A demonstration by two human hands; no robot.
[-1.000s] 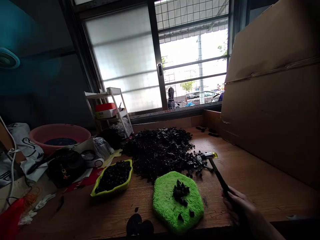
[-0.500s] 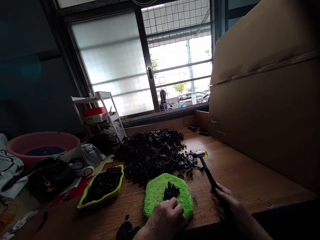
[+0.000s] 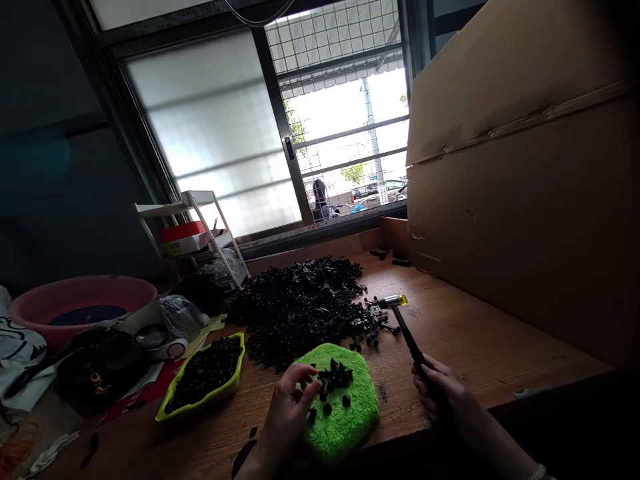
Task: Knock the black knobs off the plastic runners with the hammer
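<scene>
A green fuzzy pad (image 3: 350, 417) lies at the front of the wooden table with a few small black parts (image 3: 336, 380) on it. My left hand (image 3: 290, 410) rests at the pad's left edge, fingers apart and curled over the parts, holding nothing I can see. My right hand (image 3: 443, 393) is closed round the black handle of a small hammer (image 3: 397, 313). Its yellow-tipped head rests on the table by a large heap of black parts (image 3: 305, 303).
A lime green tray (image 3: 173, 410) of black parts sits left of the pad. Further left are a pink basin (image 3: 80, 297), a black bag (image 3: 97, 367) and a white rack (image 3: 200, 227). A big cardboard box (image 3: 520, 187) walls the right side. A window is behind.
My left hand came into view and onto the pad, then opened and drew back to its left edge; the black parts there are now spread out. The view shifted right.
</scene>
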